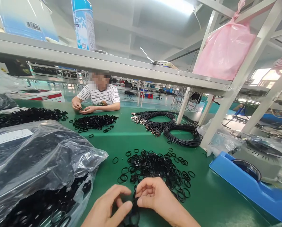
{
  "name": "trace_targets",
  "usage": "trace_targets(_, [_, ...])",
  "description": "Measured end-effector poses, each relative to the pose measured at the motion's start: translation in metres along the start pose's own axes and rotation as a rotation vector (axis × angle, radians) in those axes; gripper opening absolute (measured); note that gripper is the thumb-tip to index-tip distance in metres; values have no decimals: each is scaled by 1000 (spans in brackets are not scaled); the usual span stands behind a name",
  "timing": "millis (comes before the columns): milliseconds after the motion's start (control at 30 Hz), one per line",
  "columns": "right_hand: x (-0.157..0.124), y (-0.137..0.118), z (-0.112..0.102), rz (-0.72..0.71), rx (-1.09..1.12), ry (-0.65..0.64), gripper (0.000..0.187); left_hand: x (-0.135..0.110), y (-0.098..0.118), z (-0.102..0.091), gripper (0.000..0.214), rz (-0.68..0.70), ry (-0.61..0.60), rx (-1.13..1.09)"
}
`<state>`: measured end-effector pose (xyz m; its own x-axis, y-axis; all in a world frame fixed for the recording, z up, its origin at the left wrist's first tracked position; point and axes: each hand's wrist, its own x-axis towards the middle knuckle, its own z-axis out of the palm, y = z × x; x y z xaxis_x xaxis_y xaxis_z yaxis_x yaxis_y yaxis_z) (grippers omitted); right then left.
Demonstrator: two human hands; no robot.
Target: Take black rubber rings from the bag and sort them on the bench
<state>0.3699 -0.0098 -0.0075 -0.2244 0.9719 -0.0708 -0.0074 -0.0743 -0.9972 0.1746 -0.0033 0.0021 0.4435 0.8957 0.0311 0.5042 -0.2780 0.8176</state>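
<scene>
L hand (107, 205): fingers curled, thumb and forefinger pinching black rings at the bottom edge.
R hand (152, 194): fingertips pressed together on the same small bunch of rings (133, 208), held just above the tabletop (202, 195).
Loose pile (155, 168): plenty of rings lie scattered right behind the hands, so lots left by the look of it.
Bag (36, 170): clear plastic, L side, packed w/ more rings.
Co-worker (97, 96): across the tabletop, own pile of rings (94, 121) in front.
Progress: early or mid, I'd say; can't tell any finished batch apart.
</scene>
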Motion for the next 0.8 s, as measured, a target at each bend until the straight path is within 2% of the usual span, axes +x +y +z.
trace_targets(167, [5, 2, -1, -41, 65, 86, 17, 23, -3, 14, 12, -6, -2, -136])
trace_targets(300, [7, 1, -10, -32, -26, 145, 12, 37, -4, 12, 14, -93, -7, -371])
trace_targets(400, [5, -3, -15, -56, -112, 197, 17, 44, -8, 8, 23, -120, -2, -404])
trace_targets(467, [2, -7, -16, -171, -325, 291, 25, 46, -12, 6, 29, -70, 48, -294])
trace_targets(567, [-5, -10, -11, -413, -787, 385, 35, 43, -19, 3, 38, 81, 170, -61])
trace_targets(633, [-8, -8, -4, -464, -967, 288, 34, 39, -21, 0, 40, 138, 192, 30])
trace_targets(733, [-9, 0, 7, -421, -1142, 76, 21, 31, -17, -5, 32, 136, 141, 78])
trace_targets(800, [-8, 4, 12, -381, -1190, 49, 19, 25, -11, -4, 26, 122, 76, 72])
